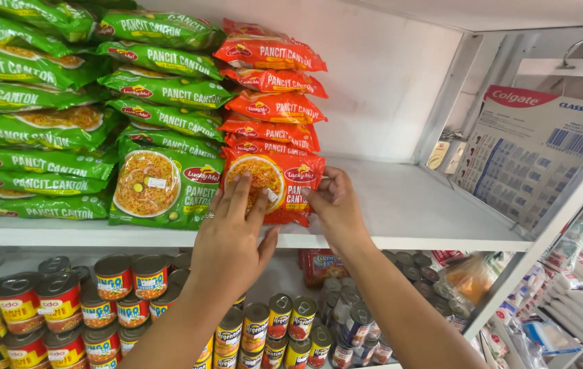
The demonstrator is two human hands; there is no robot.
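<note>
An orange noodle packet (284, 178) stands upright at the front of the white shelf (400, 236), leaning against a stack of orange packets (271, 82). My left hand (233, 236) lies flat against the packet's left side, fingers spread, with a ring on one finger. My right hand (334, 205) grips the packet's right edge with thumb and fingers. To the left, a green noodle packet (165, 188) stands upright in front of stacks of green packets (38, 102).
The shelf's right half is bare up to a white side wall. A hanging card of small sachets (530, 150) is at the right. Below the shelf stand several tins with red labels (59, 307) and yellow-labelled tins (271, 331).
</note>
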